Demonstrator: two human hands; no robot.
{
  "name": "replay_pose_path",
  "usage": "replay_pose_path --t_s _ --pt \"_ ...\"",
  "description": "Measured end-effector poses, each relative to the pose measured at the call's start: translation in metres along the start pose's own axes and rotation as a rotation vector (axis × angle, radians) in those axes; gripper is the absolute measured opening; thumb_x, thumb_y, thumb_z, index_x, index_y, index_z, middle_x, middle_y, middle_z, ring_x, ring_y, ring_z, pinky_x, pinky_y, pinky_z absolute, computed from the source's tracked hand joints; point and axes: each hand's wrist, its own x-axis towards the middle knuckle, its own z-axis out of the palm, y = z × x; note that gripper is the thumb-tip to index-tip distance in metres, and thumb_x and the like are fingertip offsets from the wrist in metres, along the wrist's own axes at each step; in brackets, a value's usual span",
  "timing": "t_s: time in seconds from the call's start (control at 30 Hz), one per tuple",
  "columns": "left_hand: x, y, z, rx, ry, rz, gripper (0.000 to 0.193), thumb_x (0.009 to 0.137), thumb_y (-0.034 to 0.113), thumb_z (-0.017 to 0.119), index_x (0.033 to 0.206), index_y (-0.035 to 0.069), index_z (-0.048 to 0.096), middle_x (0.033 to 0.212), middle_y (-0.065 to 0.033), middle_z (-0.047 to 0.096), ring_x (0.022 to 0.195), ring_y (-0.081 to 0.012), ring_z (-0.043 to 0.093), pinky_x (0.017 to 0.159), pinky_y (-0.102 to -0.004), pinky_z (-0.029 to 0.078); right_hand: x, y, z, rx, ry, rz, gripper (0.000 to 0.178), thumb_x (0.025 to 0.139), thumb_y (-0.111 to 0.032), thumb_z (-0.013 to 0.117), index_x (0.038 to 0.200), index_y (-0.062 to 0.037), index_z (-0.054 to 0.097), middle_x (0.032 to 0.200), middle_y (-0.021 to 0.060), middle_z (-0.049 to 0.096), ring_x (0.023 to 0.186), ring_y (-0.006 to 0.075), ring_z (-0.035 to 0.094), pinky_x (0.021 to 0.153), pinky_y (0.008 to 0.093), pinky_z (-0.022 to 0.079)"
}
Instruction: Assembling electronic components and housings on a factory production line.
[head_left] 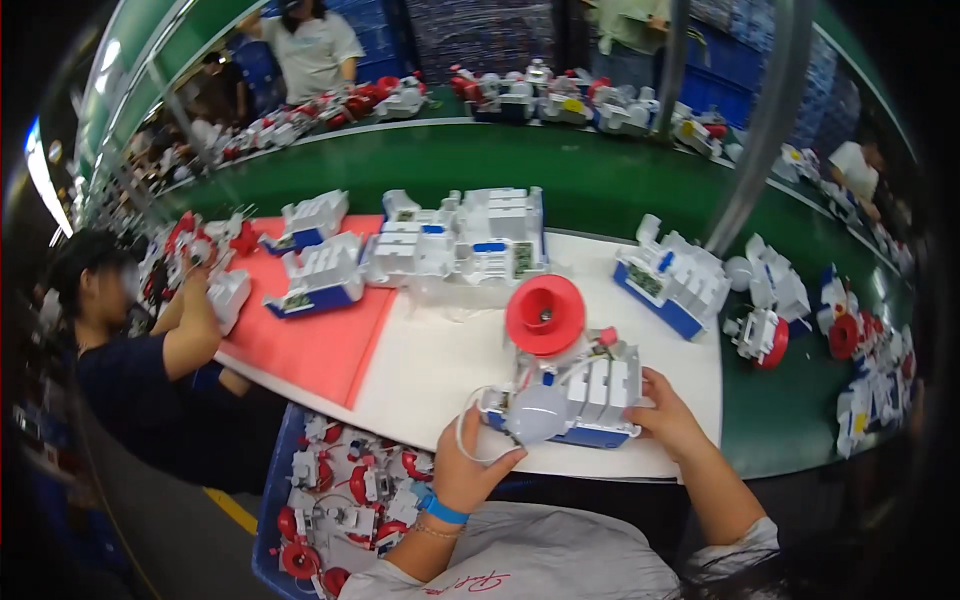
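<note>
Hands of one worker meet at a white and blue plastic housing with raised box-like blocks (605,385), which lies at the near edge of a long white tabletop (440,405). The right hand (672,412) holds the right end of this housing, thumb on the near side and fingers bent behind it. The left hand (472,465) is at the left end, thumb and fingers spread apart in a curve; a thin white cable (461,432) loops beside these fingers, but I cannot tell whether they pinch it. Between the hands sits a smooth white plastic dome (538,412), and just beyond the housing stands a bright red round funnel-shaped part (545,315).

From here, in my judgement, the cable could catch on the left fingers and be pulled from its place, if the housing is turned too quickly. The dome looks smooth, so a push from the left thumb could make it slip. Because the housing is so near to the edge, a weak hold of the right hand might let it tip toward the blue plastic bin (266,540) or the floor. The red part, tall and wide at its top, could topple if bumped.
</note>
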Motion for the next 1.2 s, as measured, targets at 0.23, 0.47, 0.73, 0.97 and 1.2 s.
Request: replay_pose_path --t_s 0.23,0.47,0.73,0.97,1.2 --pt "-0.001 -0.003 -0.002 -0.004 0.069 -0.008 0.073 0.057 0.016 0.077 0.119 -0.001 0.042 0.099 -0.0194 0.053 0.094 -0.0341 0.052 0.08 -0.0388 0.042 -0.01 -0.004 0.011 0.193 -0.131 0.08 0.064 0.072 -0.003 0.052 0.13 -0.0012 0.025 0.107 0.0102 0.053 0.091 0.0204 0.056 0.067 0.0308 0.052" --pt "0.014 0.037 0.007 -0.099 -0.184 0.047 0.086 0.052 0.022 0.081 0.123 -0.001 0.039 0.105 -0.0185 0.05 0.095 -0.033 0.051 0.081 -0.0376 0.042 -0.066 0.014 -0.024 0.508 0.057 -0.016 0.062 0.073 0.002 0.048 0.131 -0.0043 0.025 0.107 0.0099 0.053 0.09 0.0161 0.057 0.066 0.0286 0.052" --pt "0.075 0.15 0.042 -0.221 -0.663 0.501 0.09 0.059 0.026 0.078 0.128 -0.007 0.031 0.119 -0.0223 0.046 0.108 -0.0349 0.046 0.091 -0.0379 0.035 -0.171 -0.007 -0.101 0.87 0.317 -0.332 0.048 0.069 0.005 0.051 0.117 0.0038 0.043 0.107 0.0145 0.056 0.095 0.0227 0.058 0.083 0.0333 0.046" --pt "0.107 0.177 0.107 -0.212 -0.849 0.414 0.072 0.072 0.021 0.067 0.13 -0.003 0.031 0.124 -0.0221 0.043 0.114 -0.0309 0.043 0.096 -0.0355 0.033 -0.212 0.044 -0.204 0.605 0.772 -0.434 0.041 0.085 -0.023 0.048 0.117 0.0015 0.041 0.097 0.0128 0.06 0.075 0.0192 0.064 0.057 0.0308 0.056" --pt "0.112 0.181 0.13 -0.268 -0.869 0.35 0.058 0.075 0.019 0.064 0.124 -0.001 0.041 0.123 -0.0194 0.044 0.115 -0.03 0.042 0.096 -0.0349 0.034 -0.181 0.091 -0.265 0.645 0.92 -0.45 0.032 0.086 -0.011 0.043 0.116 0.0016 0.041 0.1 0.0121 0.057 0.08 0.019 0.062 0.062 0.031 0.055"
